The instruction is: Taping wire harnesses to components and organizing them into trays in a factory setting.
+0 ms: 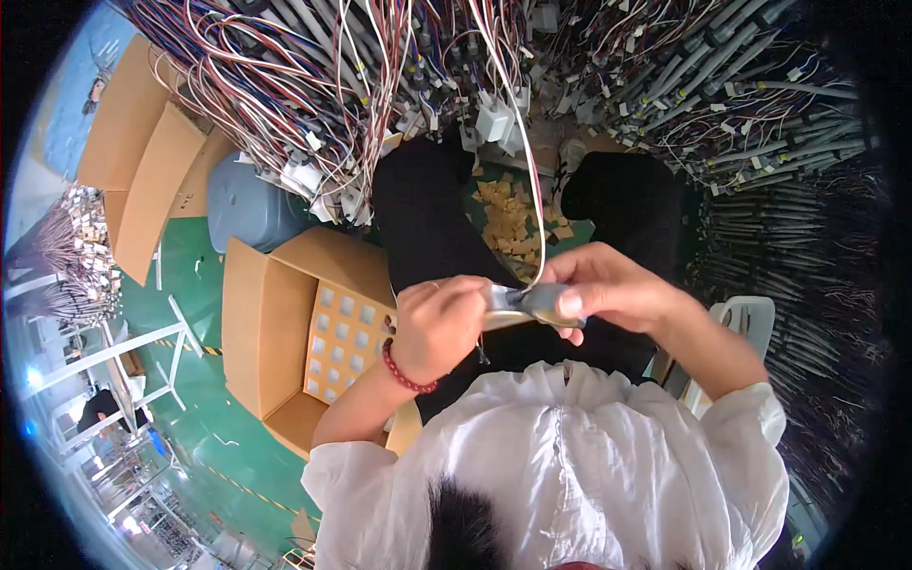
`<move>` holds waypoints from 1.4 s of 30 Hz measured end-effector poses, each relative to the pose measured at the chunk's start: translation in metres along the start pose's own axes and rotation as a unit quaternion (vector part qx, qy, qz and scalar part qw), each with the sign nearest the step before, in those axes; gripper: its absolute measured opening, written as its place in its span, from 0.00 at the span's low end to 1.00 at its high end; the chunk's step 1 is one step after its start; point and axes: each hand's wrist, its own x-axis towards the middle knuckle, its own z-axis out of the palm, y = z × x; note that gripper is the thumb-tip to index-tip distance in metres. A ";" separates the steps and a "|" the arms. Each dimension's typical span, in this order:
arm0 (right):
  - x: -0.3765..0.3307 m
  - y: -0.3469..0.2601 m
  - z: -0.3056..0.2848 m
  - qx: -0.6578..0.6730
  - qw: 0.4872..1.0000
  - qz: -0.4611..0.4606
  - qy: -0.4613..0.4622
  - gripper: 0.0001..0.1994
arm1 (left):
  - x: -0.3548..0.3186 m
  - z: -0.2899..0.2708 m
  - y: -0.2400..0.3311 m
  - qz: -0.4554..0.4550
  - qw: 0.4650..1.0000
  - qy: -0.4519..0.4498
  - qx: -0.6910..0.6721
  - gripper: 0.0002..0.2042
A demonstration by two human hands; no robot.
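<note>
In front of my lap, both my hands are closed on a grey, rounded part. My left hand point(442, 323), with a red bead bracelet at the wrist, grips its silvery left end point(501, 300). Opposite it, my right hand point(608, 285) holds the darker grey rounded part point(544, 304), thumb pressed on its face. Whether these are one piece or two joined ones I cannot tell. A thin white and red wire point(538, 204) hangs from above and runs down to the part between my hands.
Dense bundles of wires point(285, 71) with white connectors hang ahead, and grey cable bundles point(769, 218) to the right. An open carton point(249, 332) with a white-celled insert point(344, 332) stands at my left. Beyond it are a blue-grey bin point(249, 204) and cardboard point(152, 190). Scraps point(513, 218) litter the floor between my legs.
</note>
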 end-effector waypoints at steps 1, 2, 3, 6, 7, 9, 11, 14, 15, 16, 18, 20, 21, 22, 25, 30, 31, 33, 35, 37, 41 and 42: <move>0.002 0.008 -0.003 0.023 1.000 -0.007 0.016 0.21 | 0.003 -0.002 0.005 0.041 0.996 0.015 0.074 0.05; 0.003 0.009 0.005 0.109 0.992 -0.003 0.062 0.23 | 0.008 -0.005 0.009 0.061 0.990 0.035 0.125 0.05; 0.005 0.012 0.015 0.194 0.975 0.001 0.107 0.25 | 0.008 -0.009 0.010 0.060 0.990 0.035 0.125 0.05; 0.002 0.017 0.032 0.281 0.955 -0.080 0.056 0.32 | 0.003 -0.016 0.013 0.008 0.990 0.000 0.139 0.06; 0.000 0.025 0.019 0.174 0.972 -0.150 0.048 0.24 | 0.000 -0.013 0.011 -0.030 0.997 0.000 0.065 0.07; 0.004 0.033 -0.009 -0.098 0.961 -0.172 0.194 0.08 | -0.009 -0.003 0.011 -0.108 0.992 0.011 -0.061 0.08; 0.005 0.023 -0.006 -0.174 0.947 -0.216 0.162 0.18 | -0.009 -0.004 0.015 -0.214 0.961 -0.025 -0.173 0.07; 0.020 -0.004 -0.005 -0.344 0.907 -0.244 0.013 0.26 | -0.006 -0.007 0.020 -0.268 0.930 -0.061 -0.243 0.08; 0.023 -0.008 -0.011 -0.412 0.882 -0.224 -0.039 0.25 | -0.007 -0.007 0.018 -0.294 0.910 -0.082 -0.280 0.08; 0.020 -0.016 -0.010 -0.437 0.880 -0.181 -0.035 0.23 | -0.012 -0.003 0.013 -0.304 0.890 -0.072 -0.332 0.08; 0.012 -0.029 -0.003 -0.459 0.885 -0.068 -0.029 0.22 | -0.015 -0.003 0.008 -0.309 0.892 -0.068 -0.322 0.08; 0.008 -0.009 -0.008 -0.313 0.949 -0.041 -0.022 0.16 | -0.017 0.001 0.007 -0.317 0.892 -0.053 -0.318 0.09; 0.004 -0.003 -0.005 -0.183 0.983 0.029 -0.012 0.15 | -0.015 0.003 0.011 -0.302 0.916 -0.034 -0.262 0.08; 0.006 0.004 -0.005 -0.153 0.988 0.007 0.014 0.19 | -0.013 0.005 0.014 -0.285 0.936 -0.014 -0.205 0.08; 0.007 0.006 -0.001 0.159 0.983 0.086 0.038 0.28 | -0.015 0.011 0.011 -0.144 0.988 0.035 -0.037 0.08; 0.008 0.023 -0.020 -0.211 0.950 -0.128 0.191 0.11 | -0.018 0.005 0.014 -0.335 0.901 -0.050 -0.270 0.10; 0.015 0.020 -0.028 -0.219 0.950 -0.186 0.125 0.14 | -0.023 0.009 0.007 -0.355 0.872 -0.058 -0.331 0.10; 0.025 0.013 -0.010 -0.092 0.974 -0.207 0.026 0.25 | -0.025 0.011 0.008 -0.398 0.823 -0.094 -0.394 0.10; 0.031 0.000 -0.014 -0.195 0.969 -0.140 -0.052 0.25 | -0.016 0.009 0.015 -0.428 0.733 -0.088 -0.522 0.10; 0.030 -0.005 -0.024 -0.321 0.939 -0.110 -0.053 0.20 | -0.020 0.007 0.011 -0.437 0.725 -0.074 -0.527 0.09; 0.011 0.005 -0.018 -0.158 0.986 0.038 0.025 0.20 | -0.029 0.012 0.003 -0.325 0.902 -0.011 -0.286 0.10; 0.009 0.013 -0.013 -0.058 0.997 0.008 0.043 0.22 | -0.027 0.012 0.005 -0.298 0.932 0.003 -0.205 0.10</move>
